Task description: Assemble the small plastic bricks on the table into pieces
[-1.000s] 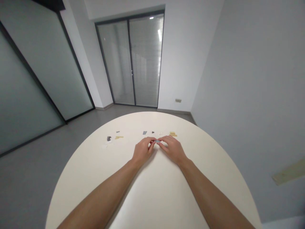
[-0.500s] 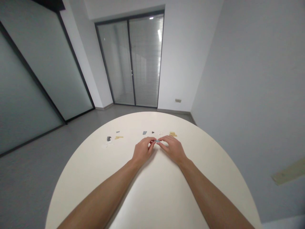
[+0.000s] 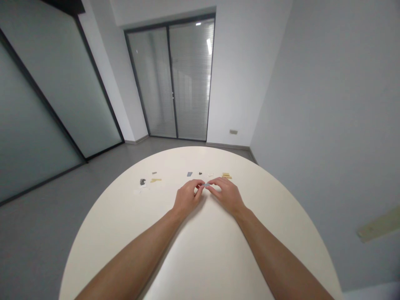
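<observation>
My left hand (image 3: 188,194) and my right hand (image 3: 227,193) meet fingertip to fingertip over the middle of the round table. Pinched between them is a small blue-grey piece (image 3: 206,184), mostly covered by the fingers, so its exact kind is unclear. Just beyond my left hand lies a flat grey piece (image 3: 189,174). A tiny black part (image 3: 200,173) is beside it, and small white bits (image 3: 211,175) lie a little farther right. Several yellow strips (image 3: 226,175) are just past my right knuckles.
On the left of the white table (image 3: 200,258) are dark pieces (image 3: 143,182), yellow strips (image 3: 156,180), a small grey piece (image 3: 154,173) and white scraps (image 3: 143,186). A glass door (image 3: 175,83) and walls stand behind the table.
Both hands stay in nearly the same place, still pinching the small piece. It looks greyer now than before; nothing on the table has visibly moved.
</observation>
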A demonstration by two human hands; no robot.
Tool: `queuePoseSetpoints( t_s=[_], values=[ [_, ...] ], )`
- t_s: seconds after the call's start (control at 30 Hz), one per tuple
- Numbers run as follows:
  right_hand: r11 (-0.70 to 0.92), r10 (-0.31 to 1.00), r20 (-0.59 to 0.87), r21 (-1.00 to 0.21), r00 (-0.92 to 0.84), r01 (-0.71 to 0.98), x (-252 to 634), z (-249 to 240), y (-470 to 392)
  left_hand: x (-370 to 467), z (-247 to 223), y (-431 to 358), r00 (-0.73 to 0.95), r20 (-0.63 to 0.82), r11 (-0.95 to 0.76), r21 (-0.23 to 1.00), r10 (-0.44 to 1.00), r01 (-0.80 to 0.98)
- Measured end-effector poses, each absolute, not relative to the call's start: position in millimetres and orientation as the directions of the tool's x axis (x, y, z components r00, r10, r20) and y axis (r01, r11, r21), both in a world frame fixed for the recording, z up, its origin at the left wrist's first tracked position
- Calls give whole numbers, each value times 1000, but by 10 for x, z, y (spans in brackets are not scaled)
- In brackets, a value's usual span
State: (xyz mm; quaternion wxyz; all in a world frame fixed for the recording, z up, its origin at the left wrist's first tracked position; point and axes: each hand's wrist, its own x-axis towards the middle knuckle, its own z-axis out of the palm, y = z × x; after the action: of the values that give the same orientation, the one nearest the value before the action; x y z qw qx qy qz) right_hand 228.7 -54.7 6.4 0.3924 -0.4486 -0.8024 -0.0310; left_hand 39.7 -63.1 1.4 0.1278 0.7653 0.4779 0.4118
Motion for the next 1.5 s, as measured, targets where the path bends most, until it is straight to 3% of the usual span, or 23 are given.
queuePoseSetpoints(
  t_s=[1.5],
  values=[
    [620,706,631,-331,-322,711,2269,76,-582,385,23,-631,198,507,-506,592,839,627]
  ],
)
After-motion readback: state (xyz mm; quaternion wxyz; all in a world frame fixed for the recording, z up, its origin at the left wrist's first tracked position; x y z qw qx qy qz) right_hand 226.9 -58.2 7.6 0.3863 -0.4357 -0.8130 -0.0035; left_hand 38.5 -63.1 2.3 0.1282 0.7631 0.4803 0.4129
